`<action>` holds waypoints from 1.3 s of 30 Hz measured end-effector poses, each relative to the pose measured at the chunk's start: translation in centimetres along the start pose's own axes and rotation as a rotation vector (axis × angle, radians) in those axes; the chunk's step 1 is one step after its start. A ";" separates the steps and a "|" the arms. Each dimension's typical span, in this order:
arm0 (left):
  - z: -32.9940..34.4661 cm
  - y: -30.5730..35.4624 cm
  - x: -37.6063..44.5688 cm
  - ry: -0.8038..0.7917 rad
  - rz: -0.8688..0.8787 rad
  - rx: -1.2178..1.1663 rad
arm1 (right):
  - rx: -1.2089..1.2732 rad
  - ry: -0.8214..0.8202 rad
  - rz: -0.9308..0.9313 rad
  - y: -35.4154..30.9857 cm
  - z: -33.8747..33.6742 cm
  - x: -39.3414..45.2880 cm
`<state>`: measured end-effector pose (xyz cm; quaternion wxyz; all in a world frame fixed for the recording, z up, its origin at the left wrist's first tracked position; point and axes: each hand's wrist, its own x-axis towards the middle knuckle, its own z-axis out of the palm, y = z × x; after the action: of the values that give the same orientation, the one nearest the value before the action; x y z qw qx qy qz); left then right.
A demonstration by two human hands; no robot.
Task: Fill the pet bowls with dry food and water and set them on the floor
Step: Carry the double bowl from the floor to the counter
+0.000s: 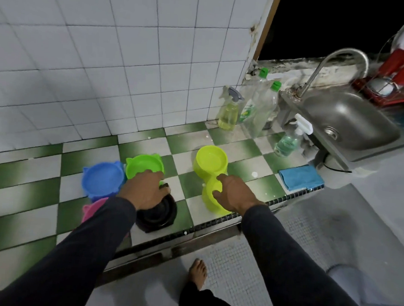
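On a green-and-white checked tiled worktop [39, 197], the left hand [144, 189] curls its fingers over the rim of a black round plastic pet bowl [159, 213]. The right hand [234, 195] grips the near rim of a lime-yellow double plastic pet bowl [211, 163], thumb inside its nearer cup.

Cluster of bowls [146, 164] on counter [40, 190], left of double bowl [212, 177].
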<state>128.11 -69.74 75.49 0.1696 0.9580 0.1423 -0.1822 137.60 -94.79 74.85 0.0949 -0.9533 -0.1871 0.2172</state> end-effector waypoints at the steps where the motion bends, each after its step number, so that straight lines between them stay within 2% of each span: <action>1: 0.0 -0.8 -1.0 0.007 0.008 0.004 | 0.002 0.011 -0.005 -0.8 0.2 -0.7; 15: 1.6 -7.6 -14.4 0.075 0.019 0.011 | 0.009 0.039 -0.062 -8.5 3.5 -9.9; 24: 3.9 -9.3 -21.9 0.084 -0.133 -0.048 | -0.026 -0.013 -0.168 -11.2 6.0 -14.4; 39: 12.6 -14.6 -37.1 0.072 -0.386 -0.160 | -0.039 -0.215 -0.337 -16.4 14.6 -24.2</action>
<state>86.27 -69.18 75.21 0.2021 0.9024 0.3431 -0.1648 105.69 -87.98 75.38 0.0909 -0.8816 -0.3572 0.2950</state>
